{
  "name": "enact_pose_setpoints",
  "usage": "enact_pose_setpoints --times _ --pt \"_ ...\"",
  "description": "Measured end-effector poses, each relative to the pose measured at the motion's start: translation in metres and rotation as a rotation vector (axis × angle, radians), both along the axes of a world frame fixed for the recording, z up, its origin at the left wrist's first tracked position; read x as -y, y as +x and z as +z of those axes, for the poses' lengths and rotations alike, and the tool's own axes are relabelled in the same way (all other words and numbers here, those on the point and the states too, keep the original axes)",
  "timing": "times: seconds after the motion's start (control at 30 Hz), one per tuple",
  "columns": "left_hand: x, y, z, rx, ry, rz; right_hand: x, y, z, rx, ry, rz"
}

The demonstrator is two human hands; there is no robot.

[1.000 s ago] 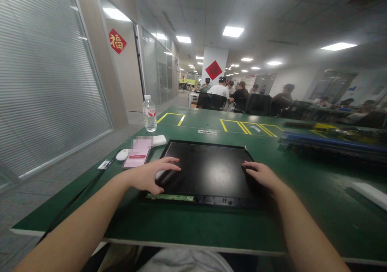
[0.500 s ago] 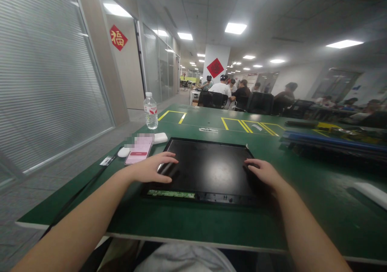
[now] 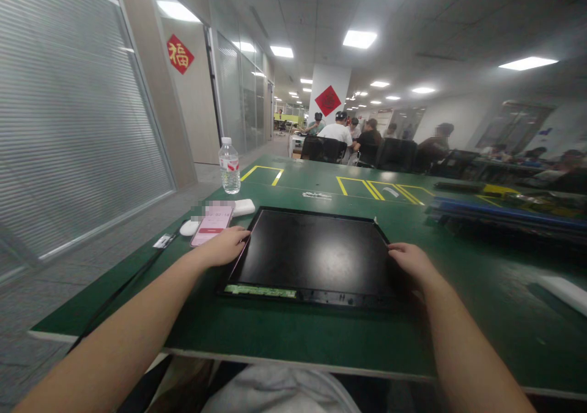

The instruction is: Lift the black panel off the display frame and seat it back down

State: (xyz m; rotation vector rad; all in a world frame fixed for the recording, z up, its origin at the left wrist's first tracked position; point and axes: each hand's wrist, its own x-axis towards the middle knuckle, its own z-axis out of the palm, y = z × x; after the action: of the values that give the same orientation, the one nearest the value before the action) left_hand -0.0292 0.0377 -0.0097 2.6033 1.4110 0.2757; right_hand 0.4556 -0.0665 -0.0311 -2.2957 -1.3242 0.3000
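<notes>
The black, flat rectangular panel (image 3: pixel 316 254) lies on the green worktop (image 3: pixel 293 336). The left hand (image 3: pixel 224 246) and right hand (image 3: pixel 413 264) meet its opposite side edges, probably for even support; fingers curl slightly, but whether either grip clamps it, I cannot tell.

A single wide view from the person's head, facing forward and down, across a near green table (image 3: pixel 293 333) to a distant white pillar (image 3: pixel 331 76)

Free room is running between the screen (image 3: pixel 312 251) and the near edge of the counter (image 3: pixel 293 339); a bottle (image 3: pixel 230 168) and phone (image 3: pixel 212 226) are crowding its left edge.
</notes>
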Motion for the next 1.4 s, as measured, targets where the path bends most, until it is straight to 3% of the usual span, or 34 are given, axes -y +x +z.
enact_pose_setpoints --times 0.23,0.57,0.97,1.4 --pt "0.0 0.003 -0.004 -0.005 0.058 0.027 -0.001 0.001 -0.001 -0.018 -0.041 0.004" --pt "0.003 0.013 -0.003 -0.004 0.088 0.07 -0.005 0.014 -0.02 -0.088 0.057 -0.006" --pt "0.003 0.015 -0.005 -0.045 0.098 0.093 -0.008 0.015 -0.021 -0.072 0.047 -0.003" --pt "0.005 0.015 -0.008 0.091 0.054 0.134 -0.009 0.017 -0.022 -0.064 0.049 0.003"
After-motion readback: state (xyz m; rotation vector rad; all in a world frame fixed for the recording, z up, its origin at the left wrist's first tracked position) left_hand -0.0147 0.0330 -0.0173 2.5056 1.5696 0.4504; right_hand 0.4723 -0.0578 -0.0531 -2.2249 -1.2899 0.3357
